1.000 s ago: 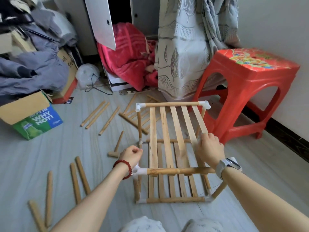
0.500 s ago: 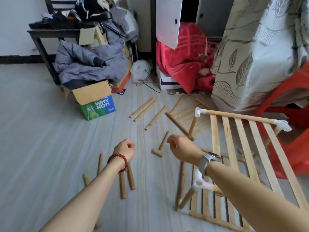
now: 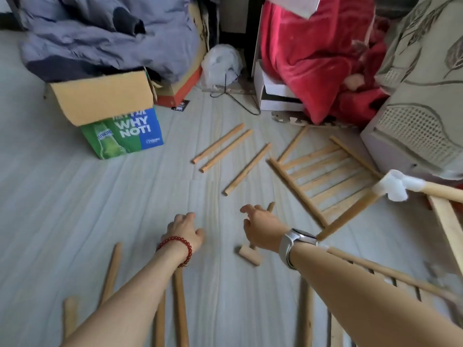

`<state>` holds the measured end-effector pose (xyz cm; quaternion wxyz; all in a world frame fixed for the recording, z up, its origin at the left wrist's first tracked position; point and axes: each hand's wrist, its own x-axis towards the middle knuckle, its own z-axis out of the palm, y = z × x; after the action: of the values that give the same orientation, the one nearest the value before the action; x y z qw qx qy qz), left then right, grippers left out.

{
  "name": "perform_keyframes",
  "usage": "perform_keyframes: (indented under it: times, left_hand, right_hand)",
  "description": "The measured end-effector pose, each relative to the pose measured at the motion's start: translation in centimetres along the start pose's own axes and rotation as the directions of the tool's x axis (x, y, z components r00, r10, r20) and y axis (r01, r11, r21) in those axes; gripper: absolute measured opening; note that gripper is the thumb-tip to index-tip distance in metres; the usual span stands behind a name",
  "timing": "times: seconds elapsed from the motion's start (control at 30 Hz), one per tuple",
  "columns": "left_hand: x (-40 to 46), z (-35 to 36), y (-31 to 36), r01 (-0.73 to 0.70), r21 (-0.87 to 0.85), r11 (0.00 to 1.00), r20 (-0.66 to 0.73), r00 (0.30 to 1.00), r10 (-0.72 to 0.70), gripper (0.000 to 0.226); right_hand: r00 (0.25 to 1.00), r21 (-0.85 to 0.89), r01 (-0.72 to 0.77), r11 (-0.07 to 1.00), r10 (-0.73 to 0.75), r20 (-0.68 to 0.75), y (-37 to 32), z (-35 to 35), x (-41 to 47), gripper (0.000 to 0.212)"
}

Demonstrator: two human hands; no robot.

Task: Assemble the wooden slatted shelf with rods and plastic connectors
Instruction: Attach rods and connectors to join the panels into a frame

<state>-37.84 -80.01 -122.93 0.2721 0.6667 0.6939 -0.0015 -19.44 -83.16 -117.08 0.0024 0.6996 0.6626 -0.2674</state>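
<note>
Both hands reach out over the pale floor (image 3: 62, 209) and hold nothing. The left hand (image 3: 184, 230), with a red bead bracelet (image 3: 176, 246) on its wrist, hangs with its fingers loosely bent. The right hand (image 3: 261, 230), with a white watch (image 3: 294, 244) on its wrist, has its fingers spread and a little curled — it is just above a small wooden mallet (image 3: 250, 255) that lies on the floor. At 12 o'clock from the hands lie three loose rods (image 3: 226, 152) side by side. At 2 o'clock a flat slatted panel (image 3: 325, 176) lies on the floor. The half-built shelf (image 3: 446, 221) sits at 3 o'clock, with a white plastic connector (image 3: 392, 186) on its top corner joining two rods. More rods (image 3: 180, 309) lie at 6 o'clock, partly under the left arm. Far off at 11 o'clock is a green and blue cardboard box (image 3: 120, 116), with a heap of grey clothes (image 3: 105, 33) behind it. At 1 o'clock is a red blanket (image 3: 318, 53).
</note>
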Motion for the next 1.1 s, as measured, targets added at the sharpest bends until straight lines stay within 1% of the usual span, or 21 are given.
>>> perform_keyframes:
  times: [0.1, 0.17, 0.27, 0.33, 0.37, 0.4, 0.5, 0.57, 0.63, 0.7, 0.77, 0.87, 0.97, 1.03, 1.1]
  left_hand:
    - [3.7, 3.1, -0.7, -0.013, 0.162, 0.987, 0.045, 0.999, 0.005, 0.062]
    - [6.1, 4.2, -0.4, -0.009, 0.230, 0.973, 0.052, 0.999, -0.003, 0.071]
    - [9.5, 4.8, 0.4, 0.006, 0.276, 0.961, 0.090, 0.995, -0.032, 0.083]
    - [11.5, 5.7, 0.5, 0.049, 0.268, 0.962, 0.110, 0.991, -0.081, 0.085]
    - [12.4, 6.5, 0.7, 0.074, 0.248, 0.966, 0.090, 0.991, -0.099, 0.083]
    - [13.4, 7.3, 1.1, 0.097, 0.223, 0.970, 0.039, 0.993, -0.108, 0.081]
    - [14.8, 8.6, 2.6, 0.140, 0.189, 0.972, -0.217, 0.971, -0.097, 0.073]
    - [15.7, 9.2, 2.8, 0.153, 0.202, 0.967, -0.264, 0.960, -0.097, 0.071]
    - [15.8, 9.9, 2.3, 0.167, 0.208, 0.964, -0.276, 0.955, -0.106, 0.070]
    - [15.9, 10.4, 2.0, 0.180, 0.223, 0.958, -0.267, 0.956, -0.118, 0.071]
    - [16.2, 10.4, 2.2, 0.190, 0.234, 0.953, -0.263, 0.956, -0.126, 0.070]
    - [16.3, 10.3, 2.3, 0.207, 0.253, 0.945, -0.252, 0.957, -0.142, 0.073]
    - [15.9, 10.7, 2.2, 0.208, 0.246, 0.947, -0.236, 0.960, -0.150, 0.075]
    - [15.9, 10.9, 2.1, 0.205, 0.242, 0.948, -0.237, 0.960, -0.147, 0.075]
    - [16.0, 10.8, 2.1, 0.204, 0.235, 0.950, -0.245, 0.959, -0.145, 0.074]
  right_hand:
    - [0.998, -0.006, -0.037, 0.999, 0.038, 0.056, 1.7, 2.3, 3.3, 0.045]
    - [0.997, -0.006, -0.053, 0.999, 0.053, 0.060, 2.6, 3.1, 5.5, 0.045]
    - [0.997, 0.008, -0.081, 0.997, 0.081, 0.012, 3.6, 3.8, 8.7, 0.045]
    - [0.995, 0.023, -0.094, 0.995, 0.095, -0.024, 4.0, 4.0, 10.5, 0.045]
    - [0.993, 0.028, -0.102, 0.994, 0.104, -0.050, 4.4, 3.9, 11.6, 0.044]
    - [0.990, 0.031, -0.112, 0.993, 0.114, -0.087, 4.9, 3.5, 12.9, 0.044]
    - [0.958, 0.047, -0.147, 0.988, 0.154, -0.244, 6.8, 1.1, 17.1, 0.044]
    - [0.926, 0.038, -0.202, 0.979, 0.204, -0.319, 8.6, 0.2, 19.9, 0.045]
    - [0.889, 0.049, -0.276, 0.960, 0.275, -0.367, 10.2, -0.3, 21.6, 0.042]
    - [0.850, 0.077, -0.389, 0.918, 0.390, -0.355, 11.7, -0.7, 23.5, 0.036]
    - [0.830, 0.084, -0.467, 0.880, 0.469, -0.301, 12.8, -1.7, 25.1, 0.037]
    - [0.826, 0.052, -0.515, 0.856, 0.512, -0.238, 14.0, -2.2, 26.8, 0.041]
    - [0.808, 0.008, -0.553, 0.833, 0.539, -0.236, 15.0, -2.0, 28.2, 0.045]
    - [0.769, 0.073, -0.579, 0.812, 0.574, -0.280, 15.3, -2.5, 29.3, 0.043]
    - [0.726, 0.213, -0.587, 0.781, 0.625, -0.286, 15.5, -3.4, 30.0, 0.037]
